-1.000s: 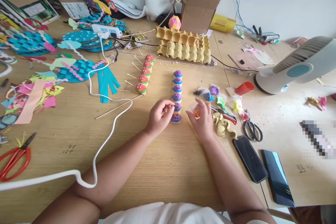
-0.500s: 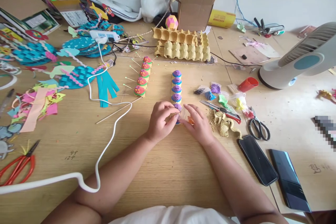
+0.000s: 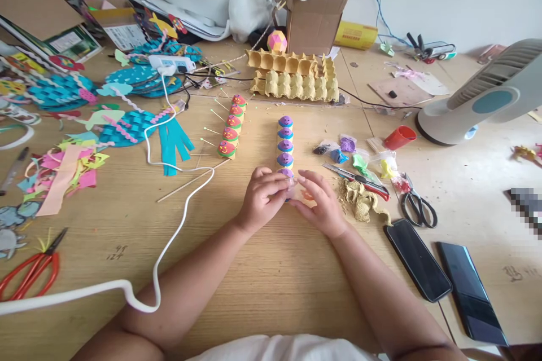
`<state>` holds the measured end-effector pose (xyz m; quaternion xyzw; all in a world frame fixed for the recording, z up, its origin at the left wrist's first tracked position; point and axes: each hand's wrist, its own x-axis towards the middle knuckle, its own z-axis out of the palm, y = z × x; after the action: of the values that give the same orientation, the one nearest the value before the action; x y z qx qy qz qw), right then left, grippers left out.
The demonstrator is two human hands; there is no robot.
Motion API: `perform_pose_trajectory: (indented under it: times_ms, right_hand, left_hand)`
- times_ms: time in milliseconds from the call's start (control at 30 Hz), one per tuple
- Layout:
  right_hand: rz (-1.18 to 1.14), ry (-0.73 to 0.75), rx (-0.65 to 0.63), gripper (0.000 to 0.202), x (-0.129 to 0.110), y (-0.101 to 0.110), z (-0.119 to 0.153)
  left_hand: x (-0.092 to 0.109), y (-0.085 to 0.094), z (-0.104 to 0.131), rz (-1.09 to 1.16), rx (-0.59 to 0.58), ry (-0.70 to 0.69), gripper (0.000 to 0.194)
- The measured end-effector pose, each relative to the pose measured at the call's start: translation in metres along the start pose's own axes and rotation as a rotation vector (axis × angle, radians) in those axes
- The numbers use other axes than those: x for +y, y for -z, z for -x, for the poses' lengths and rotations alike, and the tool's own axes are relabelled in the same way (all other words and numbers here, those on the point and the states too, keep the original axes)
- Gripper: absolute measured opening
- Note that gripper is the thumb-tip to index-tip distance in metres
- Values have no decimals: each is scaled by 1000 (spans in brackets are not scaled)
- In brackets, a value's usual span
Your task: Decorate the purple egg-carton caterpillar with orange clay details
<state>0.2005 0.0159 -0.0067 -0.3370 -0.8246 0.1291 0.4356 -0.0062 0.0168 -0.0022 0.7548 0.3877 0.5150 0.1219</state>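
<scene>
"Handling a bag [image 3: 307, 196], by the look of it; how do the hands sit?"

"The left hand [image 3: 265, 197] has thumb and fingertips drawn together, seemingly pinching the edge of the bag, which shows orange. The right hand [image 3: 322, 203] curves round the other side, thumb and fingers parted; I cannot tell whether it grips."

"And the arms?"

"Both forearms [image 3: 192, 268] slant inward, with the white cable [image 3: 84, 291] crossing the left one."

"How is this done well?"

"I would steady the bag with one hand and work its edge lightly with the other. The purple row [image 3: 285, 146] runs forward from under the hands, its near end mostly hidden, so a dropped wrist could knock it."

"Anything farther out?"

"A cutter [image 3: 358, 179] lies right of the hands, blade showing, so I would give that side room. The red row [image 3: 230, 133] stands left, well apart."
</scene>
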Motion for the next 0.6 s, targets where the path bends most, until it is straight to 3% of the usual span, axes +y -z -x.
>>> perform_pose_trajectory:
  times_ms: [67,133,200,300,600]
  right_hand:
    - [-144,-139,45,69,2,2,2]
    - [-328,-303,59,57,4,3,3]
    - [-483,-442,43,42,4,2,3]
    - [-659,-586,47,36,2,0,1]
    - [-925,-733,40,37,9,0,-4]
  left_hand:
    - [-2,-1,2,7,64,82,10]
    - [-4,-1,3,2,113,154,10]
    - [-4,-1,4,-11,117,182,9]
    - [-2,1,4,-35,82,167,12]
    - [-1,1,6,14,33,121,15]
